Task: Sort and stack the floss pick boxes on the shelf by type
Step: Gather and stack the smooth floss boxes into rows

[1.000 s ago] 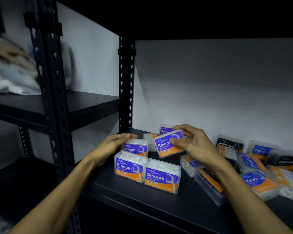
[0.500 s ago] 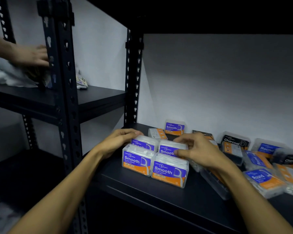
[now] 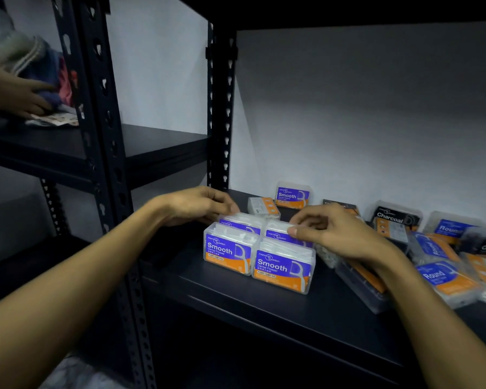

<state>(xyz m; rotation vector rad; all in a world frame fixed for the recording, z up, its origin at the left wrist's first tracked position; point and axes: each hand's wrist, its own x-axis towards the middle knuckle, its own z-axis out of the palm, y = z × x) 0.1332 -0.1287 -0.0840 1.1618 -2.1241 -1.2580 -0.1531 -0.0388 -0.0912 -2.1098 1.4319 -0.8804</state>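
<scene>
Several clear "Smooth" floss pick boxes with purple and orange labels stand in a two-by-two block on the black shelf [image 3: 236,299]. The front pair are the left box [image 3: 227,251] and the right box [image 3: 283,269]. My left hand [image 3: 197,204] holds the back left box [image 3: 240,223] with curled fingers. My right hand [image 3: 334,234] pinches the top of the back right box [image 3: 278,233]. Another Smooth box [image 3: 292,195] stands at the back wall. Charcoal [image 3: 394,220] and Round [image 3: 441,279] boxes lie jumbled to the right.
A black perforated upright [image 3: 220,108] stands behind the block, and another upright [image 3: 101,164] is nearer on the left. On the neighbouring shelf at upper left another person's hand [image 3: 20,99] touches folded cloth [image 3: 31,60]. A small orange-and-white box [image 3: 263,205] lies near the back.
My right hand has set the Smooth box it carried down into the back right place of the block. My left hand has stayed on the back left box. The view has shifted slightly.
</scene>
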